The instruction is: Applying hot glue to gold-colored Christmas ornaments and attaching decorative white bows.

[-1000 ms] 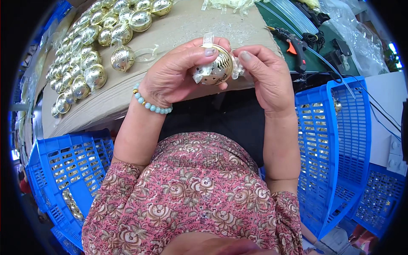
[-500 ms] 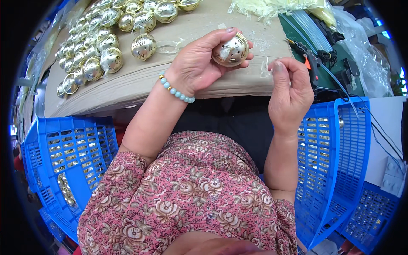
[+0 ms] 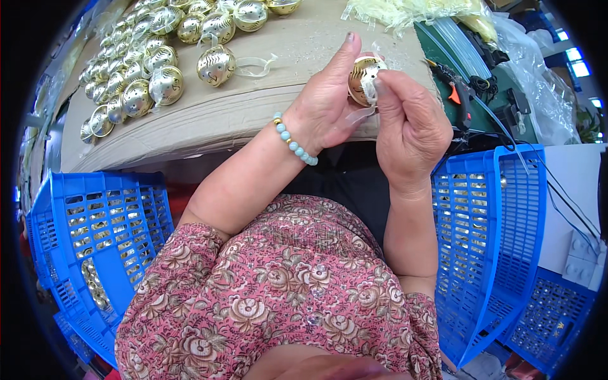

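Note:
Over the table's front edge, my left hand (image 3: 324,104) holds a gold ball ornament (image 3: 359,81) against its fingers. The thumb sticks up, clear of the ball, and a bead bracelet circles the wrist. My right hand (image 3: 413,117) meets the ball from the right, with thumb and forefinger pinched on a pale translucent ribbon (image 3: 372,88) at its surface. Part of the ball is hidden behind those fingertips. A similar ornament (image 3: 216,66) lies on the cardboard to the left, its ribbon loop (image 3: 256,66) spread out beside it.
Many finished-looking gold balls (image 3: 138,97) crowd the cardboard (image 3: 278,69) at left. Pale ribbons (image 3: 405,11) lie at the back, near orange-and-black cutters (image 3: 457,95) and cables. Blue crates (image 3: 104,209) flank me; another blue crate (image 3: 500,240) is at right.
My left hand has shifted right with the ornament, turning it and lifting its thumb away. My right hand has moved left, bringing the ribbon against the ball.

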{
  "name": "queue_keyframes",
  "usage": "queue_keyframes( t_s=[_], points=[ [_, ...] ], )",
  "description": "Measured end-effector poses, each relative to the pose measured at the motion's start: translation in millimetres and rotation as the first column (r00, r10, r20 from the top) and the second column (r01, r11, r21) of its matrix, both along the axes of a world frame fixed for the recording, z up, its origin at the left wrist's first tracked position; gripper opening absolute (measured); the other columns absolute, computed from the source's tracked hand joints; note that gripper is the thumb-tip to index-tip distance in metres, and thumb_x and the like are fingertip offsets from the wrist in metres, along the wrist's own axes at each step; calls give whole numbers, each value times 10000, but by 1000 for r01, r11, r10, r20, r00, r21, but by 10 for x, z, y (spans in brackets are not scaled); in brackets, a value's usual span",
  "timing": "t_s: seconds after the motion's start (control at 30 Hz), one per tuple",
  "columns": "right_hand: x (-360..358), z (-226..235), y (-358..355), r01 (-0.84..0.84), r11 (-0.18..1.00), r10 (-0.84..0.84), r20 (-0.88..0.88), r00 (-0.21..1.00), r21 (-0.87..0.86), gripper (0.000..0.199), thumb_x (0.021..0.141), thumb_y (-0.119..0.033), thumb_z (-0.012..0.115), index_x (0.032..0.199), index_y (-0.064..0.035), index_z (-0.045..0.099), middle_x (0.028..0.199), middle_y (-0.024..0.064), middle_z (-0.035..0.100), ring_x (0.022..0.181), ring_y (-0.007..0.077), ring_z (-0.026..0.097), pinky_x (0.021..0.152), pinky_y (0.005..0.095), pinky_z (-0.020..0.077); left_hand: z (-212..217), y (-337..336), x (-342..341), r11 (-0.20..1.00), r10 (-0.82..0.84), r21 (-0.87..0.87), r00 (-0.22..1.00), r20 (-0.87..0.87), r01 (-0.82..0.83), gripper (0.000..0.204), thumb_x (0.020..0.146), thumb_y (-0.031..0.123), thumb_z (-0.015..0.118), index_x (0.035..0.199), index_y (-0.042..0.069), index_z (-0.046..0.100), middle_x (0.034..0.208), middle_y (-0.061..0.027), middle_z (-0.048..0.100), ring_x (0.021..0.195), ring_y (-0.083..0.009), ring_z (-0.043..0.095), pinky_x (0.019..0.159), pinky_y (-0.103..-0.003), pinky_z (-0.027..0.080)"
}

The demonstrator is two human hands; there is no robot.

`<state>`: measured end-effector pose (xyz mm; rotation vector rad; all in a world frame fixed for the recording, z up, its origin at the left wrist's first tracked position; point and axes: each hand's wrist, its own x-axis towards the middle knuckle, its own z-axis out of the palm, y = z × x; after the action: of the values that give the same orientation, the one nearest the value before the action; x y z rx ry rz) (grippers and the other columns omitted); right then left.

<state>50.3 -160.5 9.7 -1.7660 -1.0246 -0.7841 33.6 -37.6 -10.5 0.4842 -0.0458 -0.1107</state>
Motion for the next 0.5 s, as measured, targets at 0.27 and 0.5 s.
queue_keyframes(
  t_s=[0.27,0.5],
  points=[
    [40,-99,16,91,989,-87,-37,996,120,105,821,-13,667,924,9,659,859,67,672,769,110,613,687,227,491,15,-19,-84,1000,-5,-18,998,57,6,453,915,508,465,1051,88,567,981,-36,607,942,-155,567,879,-352,443],
    [13,-104,47,84,962,-31,-198,980,261,106,851,-18,638,953,9,641,852,29,642,713,64,552,617,181,458,53,-74,-151,997,16,68,991,136,-25,328,863,331,640,1057,86,542,978,-12,578,917,-119,549,875,-332,428]
  ],
)
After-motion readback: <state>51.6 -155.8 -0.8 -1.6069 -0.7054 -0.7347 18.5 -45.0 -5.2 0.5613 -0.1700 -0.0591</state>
